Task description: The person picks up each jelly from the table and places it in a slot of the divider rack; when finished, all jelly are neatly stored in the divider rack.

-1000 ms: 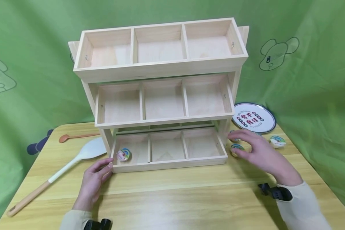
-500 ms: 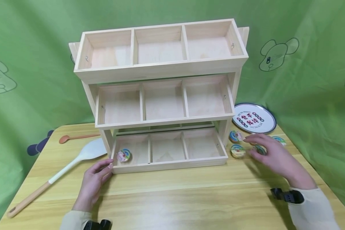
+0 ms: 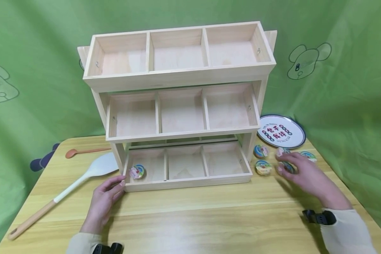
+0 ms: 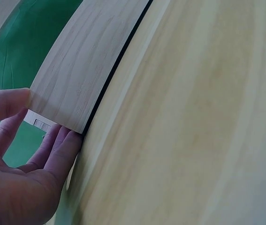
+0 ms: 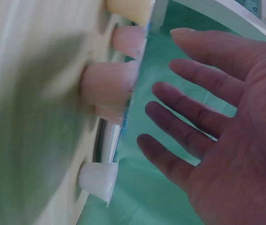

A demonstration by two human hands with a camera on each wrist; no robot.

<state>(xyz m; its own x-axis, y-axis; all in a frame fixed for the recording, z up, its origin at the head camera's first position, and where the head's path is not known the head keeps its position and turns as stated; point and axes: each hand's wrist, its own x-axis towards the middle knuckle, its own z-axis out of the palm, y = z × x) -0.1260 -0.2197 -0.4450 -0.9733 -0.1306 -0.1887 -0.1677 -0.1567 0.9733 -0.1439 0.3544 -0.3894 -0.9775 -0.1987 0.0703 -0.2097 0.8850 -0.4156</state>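
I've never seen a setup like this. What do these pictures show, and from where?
There is no machine here: a person works barehanded. The widest view is from a camera worn on the head; the other two are from cameras worn on each wrist. A wooden rack with three divided trays stands on a wooden table. Left of it lie a spatula and a spoon; right of it are a plate and five small cups. Another cup is in the bottom tray. The left hand touches that tray's end; the right hand, fingers spread, is near the cups and holds nothing.
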